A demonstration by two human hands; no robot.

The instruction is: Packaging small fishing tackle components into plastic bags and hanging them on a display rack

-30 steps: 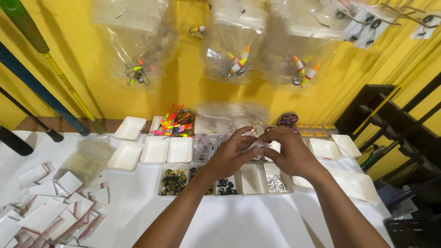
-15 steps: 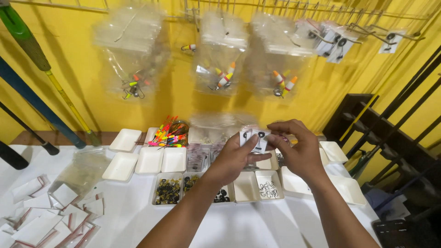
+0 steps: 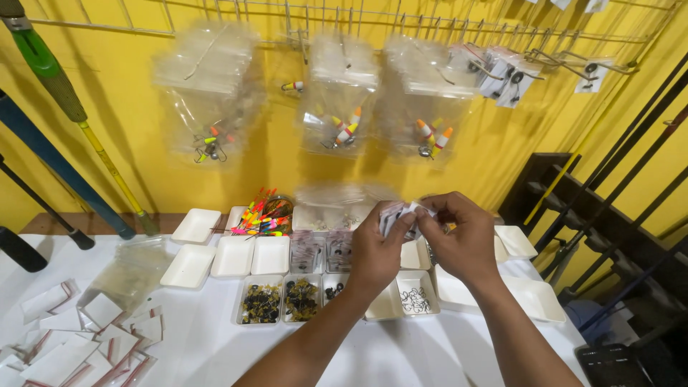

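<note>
Above the bench (image 3: 358,351), left hand (image 3: 376,251) and right hand (image 3: 462,240) have risen from a second ago, fingers now pinching small white packets (image 3: 401,215) between them, held over the white trays (image 3: 272,254), nearer the hanging clear bags (image 3: 337,107).

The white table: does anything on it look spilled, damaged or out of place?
Nothing looks spilled or damaged. The white trays stand in neat rows; only the small zip bags at the table's left edge lie in a loose, overlapping heap. Both hands hold small packets above the trays.
</note>
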